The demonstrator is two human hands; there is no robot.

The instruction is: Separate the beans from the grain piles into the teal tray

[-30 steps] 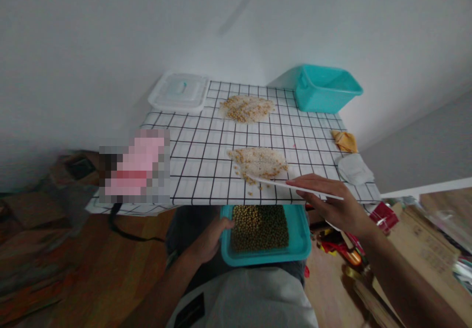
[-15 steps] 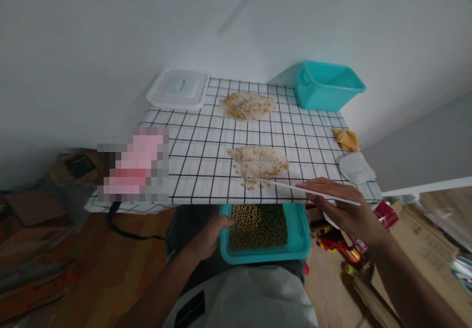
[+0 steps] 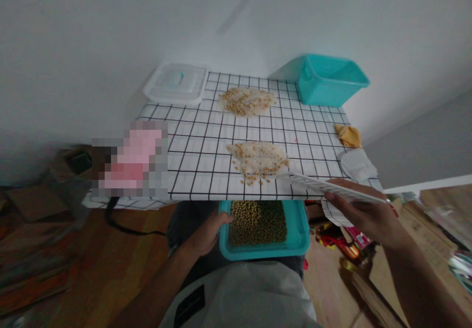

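White slotted tool (image 3: 324,185) over checked table (image 3: 195,156)'s near edge, tip just right of near grain pile (image 3: 260,157); my right hand (image 3: 372,216) pinches its other end. My left hand (image 3: 207,232) grips turquoise tray (image 3: 299,229)'s left rim, beans (image 3: 258,223) inside. Second pile (image 3: 247,102) farther back.

White slotted tool (image 3: 317,184) was held slanting in the right hand (image 3: 368,215), tip near the pale grain heap (image 3: 261,156); loose beans (image 3: 252,183) lay along the heap's front. Turquoise tray (image 3: 297,229), rim under the left hand (image 3: 210,230), contained yellowish beans (image 3: 244,213) beside darker beans (image 3: 271,224), possibly green.
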